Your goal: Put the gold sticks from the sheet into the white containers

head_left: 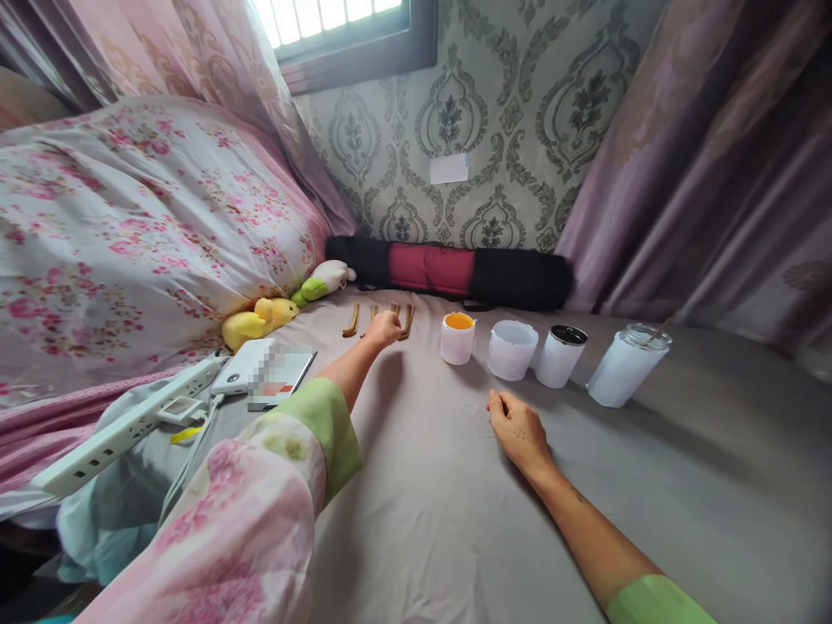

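My left hand (pixel 385 328) reaches out over a row of thin brown-gold sticks (pixel 352 321) with bent ends, lying in small groups on the grey sheet (pixel 429 485). Its fingers are drawn together and point down among the sticks; what they pinch, if anything, is hidden. Loosely curled, my right hand (pixel 520 429) rests on the sheet with nothing showing in it. Beyond it stand a white-wrapped container with an orange inside (pixel 458 342), a wide white tub (pixel 512 354), a white-wrapped can with a dark inside (pixel 560 360) and a white-wrapped glass jar (pixel 625 368) holding a thin stick.
A long black and red bag (pixel 448 270) lies along the wall. On the left are a yellow plush toy (pixel 261 321), a white and green plush toy (pixel 325 280), a white power bank (pixel 243 368), a flat device (pixel 286 377) and a power strip (pixel 130 425) with cables.
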Demonstrator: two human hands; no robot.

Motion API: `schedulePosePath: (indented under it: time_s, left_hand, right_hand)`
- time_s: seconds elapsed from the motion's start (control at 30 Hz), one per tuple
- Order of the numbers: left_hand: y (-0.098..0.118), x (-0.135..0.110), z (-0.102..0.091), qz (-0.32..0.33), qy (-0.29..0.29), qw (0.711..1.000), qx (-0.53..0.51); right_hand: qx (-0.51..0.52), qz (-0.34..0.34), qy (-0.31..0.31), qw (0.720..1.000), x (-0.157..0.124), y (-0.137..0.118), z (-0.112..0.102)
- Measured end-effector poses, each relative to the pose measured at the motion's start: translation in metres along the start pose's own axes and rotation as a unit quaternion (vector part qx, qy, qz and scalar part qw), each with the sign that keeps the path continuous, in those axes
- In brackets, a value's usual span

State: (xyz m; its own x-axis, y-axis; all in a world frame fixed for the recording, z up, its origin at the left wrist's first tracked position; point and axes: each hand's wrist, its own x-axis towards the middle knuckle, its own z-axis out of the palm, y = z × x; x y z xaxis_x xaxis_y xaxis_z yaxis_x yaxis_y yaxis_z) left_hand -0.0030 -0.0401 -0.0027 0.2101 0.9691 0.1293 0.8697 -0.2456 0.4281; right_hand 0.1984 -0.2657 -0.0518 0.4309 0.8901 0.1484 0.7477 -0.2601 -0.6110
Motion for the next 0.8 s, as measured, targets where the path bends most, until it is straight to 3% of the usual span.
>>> schedulePosePath:
  time_s: [0.3,0.8]
  left_hand:
    - [-0.001,0.006,0.001,0.014,-0.003,0.997,0.071]
    - [0.005,0.021,0.007,0.037,-0.013,0.994,0.099]
  right_hand:
    - [0.007,-0.002,0.001,1.0,-0.001,0.0,-0.001]
    - [-0.009,-0.006,-0.006,1.0,-0.001,-0.001,-0.002]
